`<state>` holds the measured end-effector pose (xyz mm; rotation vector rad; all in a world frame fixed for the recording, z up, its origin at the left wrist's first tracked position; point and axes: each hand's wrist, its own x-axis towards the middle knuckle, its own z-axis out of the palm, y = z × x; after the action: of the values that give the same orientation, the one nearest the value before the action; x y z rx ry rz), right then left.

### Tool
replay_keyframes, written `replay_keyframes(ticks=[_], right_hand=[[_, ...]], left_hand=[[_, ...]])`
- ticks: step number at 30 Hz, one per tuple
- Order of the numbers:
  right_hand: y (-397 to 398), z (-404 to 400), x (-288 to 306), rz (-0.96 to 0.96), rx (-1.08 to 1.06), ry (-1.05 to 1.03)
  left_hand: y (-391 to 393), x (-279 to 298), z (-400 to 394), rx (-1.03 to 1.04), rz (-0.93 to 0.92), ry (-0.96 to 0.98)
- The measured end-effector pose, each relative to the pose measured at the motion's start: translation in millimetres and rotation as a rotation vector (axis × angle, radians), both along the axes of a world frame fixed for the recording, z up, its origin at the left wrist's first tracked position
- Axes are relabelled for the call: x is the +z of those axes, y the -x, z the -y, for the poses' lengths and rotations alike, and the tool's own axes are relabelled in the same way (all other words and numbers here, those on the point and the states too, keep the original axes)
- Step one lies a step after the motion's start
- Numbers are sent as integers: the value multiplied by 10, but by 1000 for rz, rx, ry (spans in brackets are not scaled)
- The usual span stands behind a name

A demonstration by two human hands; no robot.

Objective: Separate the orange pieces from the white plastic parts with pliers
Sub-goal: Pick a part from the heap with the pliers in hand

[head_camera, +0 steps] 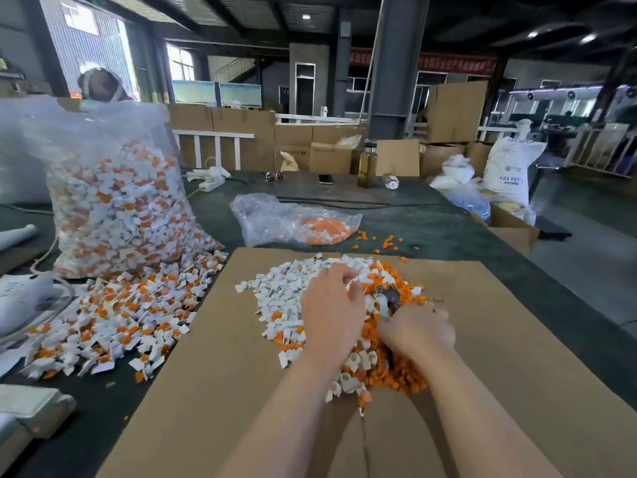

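Fingers of your left hand (332, 307) curl round a small white part at the pile top; your right hand (418, 327) grips the pliers (391, 300), nose at that part. Whether the jaws bite, can't tell. Progress: early. Done so far: loose orange pieces (396, 369) heaped on the cardboard (517, 357) and some in the small bag (296, 219). Left: the unsplit spill (117, 319) to your left and the near-full big bag (120, 201).
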<state>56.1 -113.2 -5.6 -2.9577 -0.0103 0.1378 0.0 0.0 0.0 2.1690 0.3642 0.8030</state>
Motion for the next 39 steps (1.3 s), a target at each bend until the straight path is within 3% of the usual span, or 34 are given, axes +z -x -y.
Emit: replay_keyframes(ticks=[3,5,8,12,15,19,24,27,32,34,37,39], right_hand=[[-131,1,-43,-94,-1,34],[-173,-10,-60,-140,-6,40],[-159,-8,-143,-120,32,94],[-117,20,-177,74,16,13],[-158,-9,-96,259,52,-85],[-212,-200,25,475,303,-210],[-278,-355,28,504,426,-131],[-298,-446,-95,495,405,-92],[-427,-415,-171,574,339,-300],[-511,-328,-166,564,265,-323],[-611,-197,-228,477,126,-326],[-665,-108,-291,389,46,-295]], left_hand=[[-275,-42,-195,20,-123,-212],[-398,-66,-284,-38,-207,-243],[-459,-138,-328,-90,-243,-223],[-537,-191,-345,-112,-218,-110],[-575,-175,-307,-154,-242,56],[-589,-54,-260,-388,-228,659],[-680,-71,-362,-216,33,975],[-682,-144,-366,-170,64,846],[-572,-120,-421,-324,133,624],[-570,-179,-541,-284,132,508],[-661,-348,-748,39,-159,-43],[-684,-404,-775,120,-337,-206]])
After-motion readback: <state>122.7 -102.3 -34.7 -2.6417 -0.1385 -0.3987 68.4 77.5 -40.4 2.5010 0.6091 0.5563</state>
